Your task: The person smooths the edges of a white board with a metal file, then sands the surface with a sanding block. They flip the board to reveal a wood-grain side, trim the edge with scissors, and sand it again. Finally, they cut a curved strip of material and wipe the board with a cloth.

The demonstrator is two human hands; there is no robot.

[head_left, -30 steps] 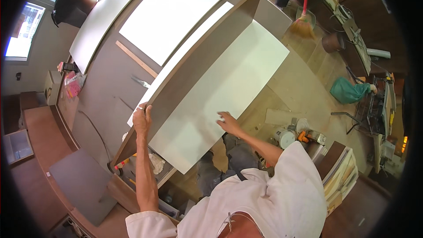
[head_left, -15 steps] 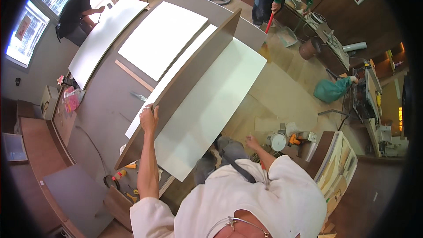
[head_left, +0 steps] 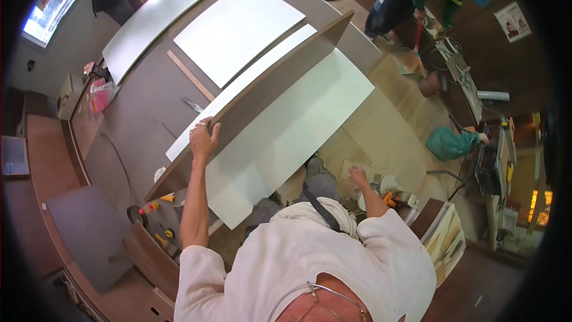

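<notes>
L grip (head_left: 203, 141) on brn panel (head_left: 268, 92), R grip (head_left: 358, 177) nr orange tool (head_left: 389, 199)

Table (head_left: 134, 98): broad, grey-topped
Window (head_left: 55, 5): bright, left of the table
Floor (head_left: 390, 128): tan, wood-like, right of the table
Brown wall (head_left: 499, 67): farther right of the table
Orange glow (head_left: 541, 207): right of the table, perhaps lamplight

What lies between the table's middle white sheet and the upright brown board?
Head view: a narrow band of tabletop, then a long white strip up to the board.
</notes>
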